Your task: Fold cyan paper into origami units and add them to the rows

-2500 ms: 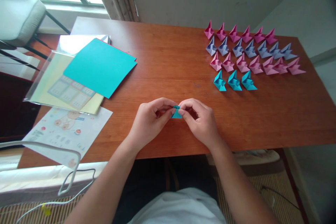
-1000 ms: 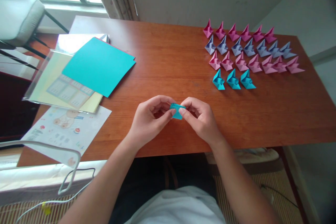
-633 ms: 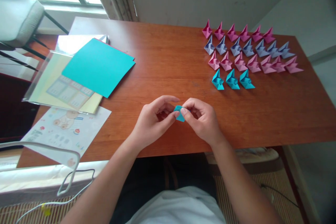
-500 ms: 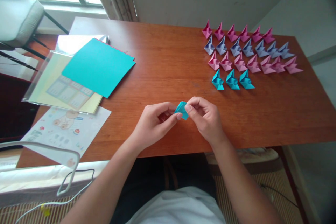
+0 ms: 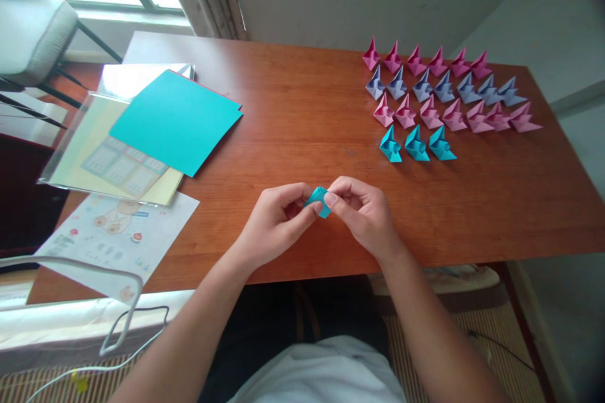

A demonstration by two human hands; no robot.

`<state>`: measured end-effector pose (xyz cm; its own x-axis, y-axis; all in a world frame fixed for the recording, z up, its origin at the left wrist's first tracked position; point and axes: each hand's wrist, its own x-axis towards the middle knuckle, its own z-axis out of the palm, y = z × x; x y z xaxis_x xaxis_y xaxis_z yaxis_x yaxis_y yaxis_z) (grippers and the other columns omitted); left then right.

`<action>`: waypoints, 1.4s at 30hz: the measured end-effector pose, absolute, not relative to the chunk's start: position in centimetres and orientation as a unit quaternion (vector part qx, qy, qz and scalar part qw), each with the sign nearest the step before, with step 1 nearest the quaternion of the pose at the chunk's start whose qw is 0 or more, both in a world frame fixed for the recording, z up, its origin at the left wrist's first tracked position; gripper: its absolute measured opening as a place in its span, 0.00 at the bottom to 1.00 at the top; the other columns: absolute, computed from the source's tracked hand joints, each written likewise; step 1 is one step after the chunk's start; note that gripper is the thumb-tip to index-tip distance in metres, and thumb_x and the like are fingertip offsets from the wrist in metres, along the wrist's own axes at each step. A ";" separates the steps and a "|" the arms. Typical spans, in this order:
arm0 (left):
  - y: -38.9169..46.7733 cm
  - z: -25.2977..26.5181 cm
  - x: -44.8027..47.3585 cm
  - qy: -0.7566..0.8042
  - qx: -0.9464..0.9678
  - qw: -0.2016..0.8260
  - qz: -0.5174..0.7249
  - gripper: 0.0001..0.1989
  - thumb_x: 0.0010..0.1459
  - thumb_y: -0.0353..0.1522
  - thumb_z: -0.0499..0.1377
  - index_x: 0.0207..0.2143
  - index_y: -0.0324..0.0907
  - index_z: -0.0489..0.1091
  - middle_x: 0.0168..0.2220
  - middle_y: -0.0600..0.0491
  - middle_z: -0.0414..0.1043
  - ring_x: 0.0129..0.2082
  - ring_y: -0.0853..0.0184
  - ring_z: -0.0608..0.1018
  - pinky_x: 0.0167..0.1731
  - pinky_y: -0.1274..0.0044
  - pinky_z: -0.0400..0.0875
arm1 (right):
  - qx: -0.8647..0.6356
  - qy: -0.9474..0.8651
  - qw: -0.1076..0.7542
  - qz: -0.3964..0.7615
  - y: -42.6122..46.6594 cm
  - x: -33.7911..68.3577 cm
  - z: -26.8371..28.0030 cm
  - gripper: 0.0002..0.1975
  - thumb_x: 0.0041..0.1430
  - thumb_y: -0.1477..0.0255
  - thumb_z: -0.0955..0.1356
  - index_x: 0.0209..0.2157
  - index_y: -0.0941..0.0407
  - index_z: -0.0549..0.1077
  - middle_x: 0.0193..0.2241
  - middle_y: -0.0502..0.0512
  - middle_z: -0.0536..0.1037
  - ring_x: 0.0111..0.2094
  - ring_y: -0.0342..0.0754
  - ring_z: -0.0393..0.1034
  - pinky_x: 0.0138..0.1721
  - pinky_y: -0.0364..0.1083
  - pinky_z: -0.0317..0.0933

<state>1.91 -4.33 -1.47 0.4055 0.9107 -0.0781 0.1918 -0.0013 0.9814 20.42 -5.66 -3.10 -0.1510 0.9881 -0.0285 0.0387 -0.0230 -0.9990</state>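
A small folded piece of turquoise paper is pinched between my two hands, just above the front part of the table. My left hand grips its left side between thumb and fingers. Thumb and fingers of my right hand are closed on its right side, partly covering it. Beyond my right hand stand three turquoise origami figures in a row. Behind them are rows of light pink figures, lavender figures and dark pink figures, all with pointed tips.
Turquoise paper sheets lie on a clear plastic packet at the left of the wooden table. A printed sheet is nearer me. A white metal frame and cable cross the lower left. A chair stands beyond.
My right hand and the folded turquoise paper have shifted slightly left, closer to my left hand. The paper is turned a little, and both hands still hold it.
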 end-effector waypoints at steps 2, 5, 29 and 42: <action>-4.4 -1.6 1.8 0.444 0.641 0.537 0.322 0.16 0.63 0.41 0.62 0.29 0.38 0.75 0.24 0.54 0.70 0.23 0.71 0.67 0.23 0.79 0.61 | -0.480 -0.549 0.442 0.522 -5.7 20.4 -3.1 0.12 0.63 0.62 0.71 0.29 0.54 0.74 0.27 0.49 0.75 0.30 0.44 0.69 0.32 0.45 0.65; -4.4 -1.7 1.6 0.449 0.645 0.526 0.324 0.17 0.63 0.41 0.62 0.27 0.38 0.75 0.22 0.54 0.69 0.22 0.71 0.67 0.22 0.79 0.61 | -0.481 -0.563 0.437 0.511 -5.8 20.3 -3.1 0.11 0.63 0.62 0.71 0.29 0.53 0.74 0.27 0.49 0.75 0.29 0.44 0.68 0.32 0.45 0.64; -4.4 -2.6 2.3 0.472 0.604 0.495 0.409 0.09 0.64 0.37 0.62 0.36 0.39 0.76 0.29 0.52 0.78 0.27 0.70 0.77 0.28 0.81 0.72 | -0.535 -0.584 0.492 0.362 -5.9 20.2 -3.7 0.07 0.64 0.65 0.71 0.32 0.53 0.76 0.28 0.48 0.77 0.29 0.43 0.70 0.31 0.44 0.65; -4.7 -2.7 2.4 0.464 0.651 0.433 0.416 0.13 0.67 0.37 0.59 0.47 0.38 0.77 0.37 0.49 0.82 0.30 0.68 0.79 0.30 0.79 0.72 | -0.466 -0.764 0.434 0.103 -6.2 19.6 -3.8 0.10 0.64 0.73 0.70 0.48 0.54 0.76 0.39 0.57 0.79 0.41 0.50 0.73 0.43 0.50 0.71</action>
